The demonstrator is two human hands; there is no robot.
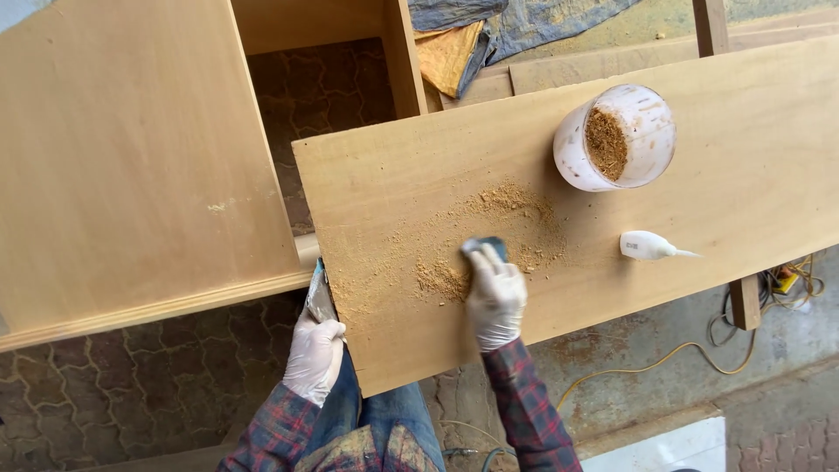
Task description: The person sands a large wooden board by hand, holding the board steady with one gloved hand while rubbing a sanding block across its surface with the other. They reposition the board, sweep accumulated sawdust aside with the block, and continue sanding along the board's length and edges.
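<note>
Under the right hand (495, 297), gloved in white, a small dark pad (485, 247) is pressed flat on the long plywood board (717, 201), the fingers closed over it amid a scatter of sawdust (489, 236). The left hand (315, 354), also gloved, is closed around a flat metal scraper (319, 293) at the board's near left corner, its blade touching or just beside the edge; which one cannot be told. Beyond the right hand and to its right stands a white plastic tub (616, 135) partly filled with sawdust, tilted toward the camera. Nearer, right of that hand, lies a small white nozzle bottle (648, 246) on its side. Left of both hands stands a larger wooden panel (131, 166).

Risks, as judged: a wide stroke of the pad could sweep sawdust off the near edge or knock the bottle rolling; the leaning tub could tip if the board is jolted; the board overhangs its support and may shift under uneven pressure; the scraper's edge could gouge the corner.
</note>
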